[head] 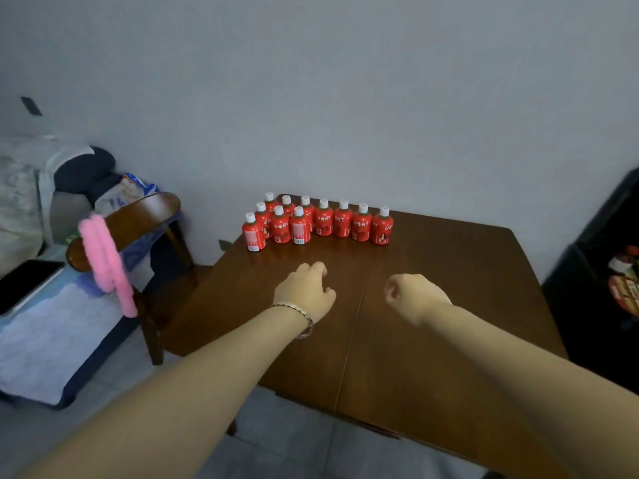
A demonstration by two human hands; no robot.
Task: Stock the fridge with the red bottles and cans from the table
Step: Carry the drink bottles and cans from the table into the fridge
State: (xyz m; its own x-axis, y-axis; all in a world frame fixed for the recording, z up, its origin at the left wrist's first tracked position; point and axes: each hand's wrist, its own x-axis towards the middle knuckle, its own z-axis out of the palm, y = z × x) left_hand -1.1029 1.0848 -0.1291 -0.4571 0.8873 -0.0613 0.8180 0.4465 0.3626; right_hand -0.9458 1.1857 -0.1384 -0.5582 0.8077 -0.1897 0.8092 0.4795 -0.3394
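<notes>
Head view, centre of frame: eleven red bottles [324, 223], white-capped, upright, clustered at the far edge of a brown table [449, 271]. Just below them, above the tabletop: the person's left hand [304, 292], fingers loosely curled, holding nothing; right hand [413, 299], balled into a fist, also empty.

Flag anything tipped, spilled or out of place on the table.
Nothing stands out: the red bottles all stand upright and capped near the far edge of the table, no spill visible.
</notes>
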